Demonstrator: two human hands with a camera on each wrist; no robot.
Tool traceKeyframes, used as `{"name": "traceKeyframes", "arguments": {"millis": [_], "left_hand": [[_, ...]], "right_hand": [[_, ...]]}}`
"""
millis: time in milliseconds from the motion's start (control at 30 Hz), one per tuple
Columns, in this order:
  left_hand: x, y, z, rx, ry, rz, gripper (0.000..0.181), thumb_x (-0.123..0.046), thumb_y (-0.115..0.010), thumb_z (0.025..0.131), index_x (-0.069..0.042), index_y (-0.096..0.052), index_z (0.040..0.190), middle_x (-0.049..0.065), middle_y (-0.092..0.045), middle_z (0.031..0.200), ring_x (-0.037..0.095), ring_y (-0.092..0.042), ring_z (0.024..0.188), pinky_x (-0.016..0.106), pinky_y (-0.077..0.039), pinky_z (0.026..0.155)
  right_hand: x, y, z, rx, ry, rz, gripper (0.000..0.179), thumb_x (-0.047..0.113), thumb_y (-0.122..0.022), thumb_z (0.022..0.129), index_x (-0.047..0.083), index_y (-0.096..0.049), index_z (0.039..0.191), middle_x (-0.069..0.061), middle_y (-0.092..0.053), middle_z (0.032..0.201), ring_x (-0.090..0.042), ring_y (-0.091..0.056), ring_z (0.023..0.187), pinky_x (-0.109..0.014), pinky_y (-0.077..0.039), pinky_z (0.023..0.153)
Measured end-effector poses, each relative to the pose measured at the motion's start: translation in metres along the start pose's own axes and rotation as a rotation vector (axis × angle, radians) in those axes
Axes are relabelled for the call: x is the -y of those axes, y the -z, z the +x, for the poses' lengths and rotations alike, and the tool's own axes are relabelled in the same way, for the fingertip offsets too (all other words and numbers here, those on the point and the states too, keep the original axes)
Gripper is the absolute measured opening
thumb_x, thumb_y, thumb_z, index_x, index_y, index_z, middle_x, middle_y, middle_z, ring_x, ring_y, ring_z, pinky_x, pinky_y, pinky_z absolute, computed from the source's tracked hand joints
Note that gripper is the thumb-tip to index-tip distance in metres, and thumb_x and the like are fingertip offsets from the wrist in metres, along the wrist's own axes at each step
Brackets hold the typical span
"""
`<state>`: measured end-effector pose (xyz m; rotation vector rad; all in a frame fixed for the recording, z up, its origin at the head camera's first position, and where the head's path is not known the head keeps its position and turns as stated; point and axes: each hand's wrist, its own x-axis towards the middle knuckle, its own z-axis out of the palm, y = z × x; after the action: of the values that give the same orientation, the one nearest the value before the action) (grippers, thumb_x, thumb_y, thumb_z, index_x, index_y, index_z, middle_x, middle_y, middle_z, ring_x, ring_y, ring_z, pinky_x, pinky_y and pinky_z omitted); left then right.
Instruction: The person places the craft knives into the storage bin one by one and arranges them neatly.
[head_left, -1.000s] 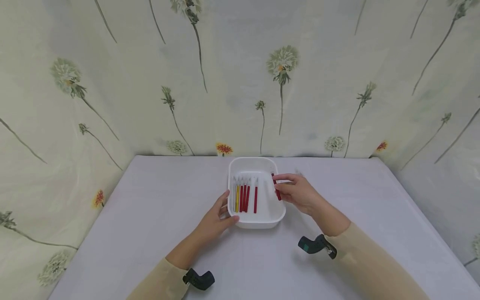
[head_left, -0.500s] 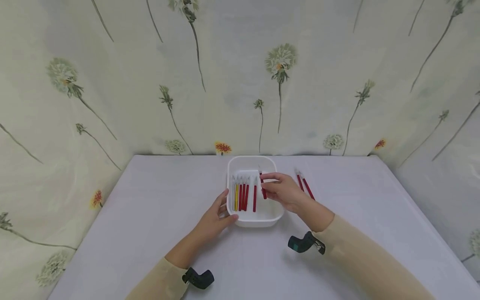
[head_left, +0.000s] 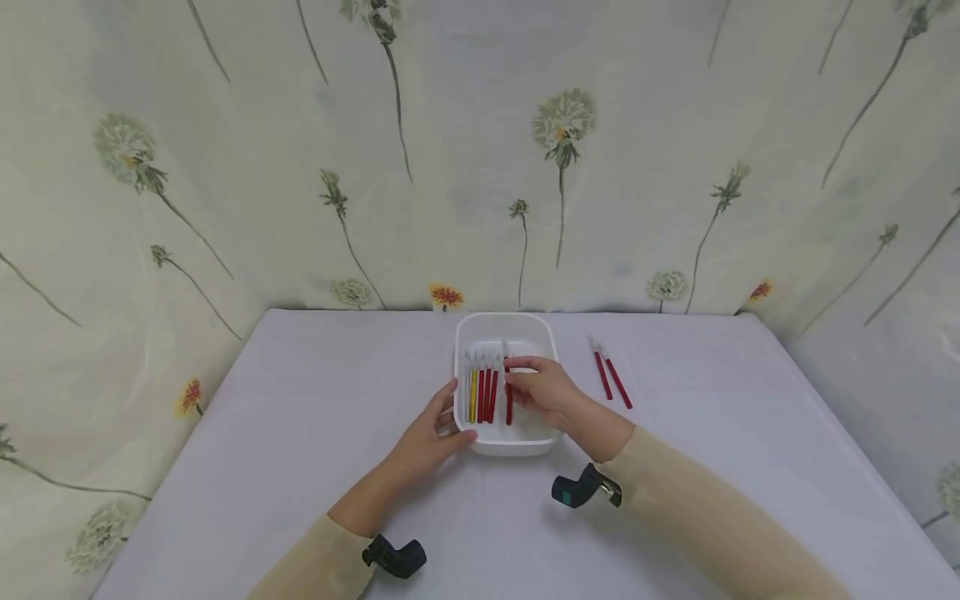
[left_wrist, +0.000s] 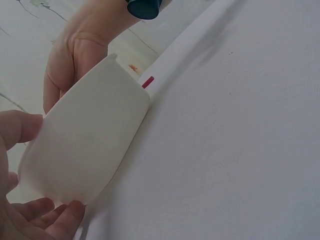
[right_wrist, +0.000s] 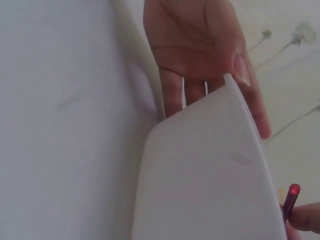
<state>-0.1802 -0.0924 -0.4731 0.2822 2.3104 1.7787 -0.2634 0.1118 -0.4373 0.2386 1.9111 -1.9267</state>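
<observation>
A white plastic tray (head_left: 516, 447) sits on the table with a row of slim pen-like sticks in its left half: a pale one, a yellow one (head_left: 473, 397) and several red ones (head_left: 487, 396), all with clear tips. My left hand (head_left: 426, 442) grips the tray's near left side, thumb at the rim and fingers against the outer wall. Over the tray, the fingertips of my right hand (head_left: 546, 390) pinch a red stick with a clear tip (right_wrist: 291, 201). In the head view it overlaps another red stick (head_left: 509, 412) lying right of the row.
Two more red clear-tipped sticks (head_left: 619, 383) lie on the table right of the tray. The table wears a pale cloth (head_left: 337, 367), and a flower-printed curtain (head_left: 465, 167) rises behind its far edge. Dark cameras (head_left: 587, 486) sit at both wrists.
My right hand has carried the red stick leftward from the tray's right rim to beside the row. The two sticks on the table have come into sight. My left hand has stayed put.
</observation>
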Motion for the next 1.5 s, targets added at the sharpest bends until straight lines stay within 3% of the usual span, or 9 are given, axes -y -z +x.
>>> {"name": "traceKeyframes", "arguments": {"millis": [200,300,367,733,1300,1500], "left_hand": [[-0.007,0.002,-0.001,0.008,0.023,0.017,0.084,-0.03,-0.069,0.083,-0.025,-0.016,0.148,0.011,-0.028,0.148,0.029,-0.037,0.13,0.043,-0.043,0.096],[-0.02,0.003,-0.006,0.025,0.05,0.007,0.084,-0.031,-0.068,0.083,-0.024,-0.016,0.148,0.012,-0.027,0.149,0.029,-0.036,0.13,0.043,-0.041,0.098],[-0.021,0.003,-0.006,0.032,0.055,0.008,0.085,-0.032,-0.068,0.083,-0.025,-0.015,0.148,0.012,-0.026,0.149,0.029,-0.036,0.131,0.042,-0.042,0.097],[0.009,0.001,0.007,0.01,0.037,-0.001,0.083,-0.03,-0.068,0.083,-0.033,-0.016,0.147,0.005,-0.027,0.149,0.025,-0.036,0.131,0.042,-0.042,0.096],[0.007,0.001,0.007,-0.001,0.03,0.005,0.082,-0.03,-0.069,0.083,-0.032,-0.017,0.147,0.003,-0.03,0.148,0.023,-0.038,0.13,0.04,-0.044,0.095],[0.006,0.002,0.007,0.002,0.018,-0.004,0.082,-0.027,-0.068,0.084,-0.028,-0.016,0.148,0.007,-0.029,0.148,0.026,-0.038,0.13,0.041,-0.044,0.095]], "right_hand": [[-0.004,-0.004,0.008,-0.015,-0.001,0.019,0.037,0.005,-0.055,0.09,0.003,-0.051,0.127,-0.017,-0.053,0.115,-0.017,-0.054,0.078,-0.024,-0.05,0.068],[-0.006,-0.005,0.01,-0.023,0.008,0.014,0.036,0.003,-0.054,0.09,0.001,-0.051,0.126,-0.017,-0.053,0.112,-0.016,-0.054,0.077,-0.024,-0.05,0.066],[-0.008,-0.006,0.012,-0.039,-0.001,0.022,0.035,0.002,-0.054,0.09,0.002,-0.052,0.125,-0.016,-0.054,0.11,-0.016,-0.054,0.077,-0.024,-0.05,0.066],[-0.012,-0.008,0.02,-0.062,-0.032,0.019,0.033,0.003,-0.054,0.09,0.003,-0.053,0.124,-0.016,-0.054,0.112,-0.016,-0.054,0.075,-0.024,-0.049,0.066],[-0.013,-0.008,0.021,-0.085,-0.037,-0.02,0.032,0.004,-0.057,0.089,0.004,-0.056,0.121,-0.015,-0.056,0.107,-0.017,-0.055,0.072,-0.025,-0.051,0.064],[-0.012,-0.009,0.02,-0.086,-0.044,-0.038,0.031,0.004,-0.057,0.089,0.005,-0.057,0.12,-0.015,-0.057,0.108,-0.017,-0.055,0.072,-0.025,-0.051,0.064]]}}
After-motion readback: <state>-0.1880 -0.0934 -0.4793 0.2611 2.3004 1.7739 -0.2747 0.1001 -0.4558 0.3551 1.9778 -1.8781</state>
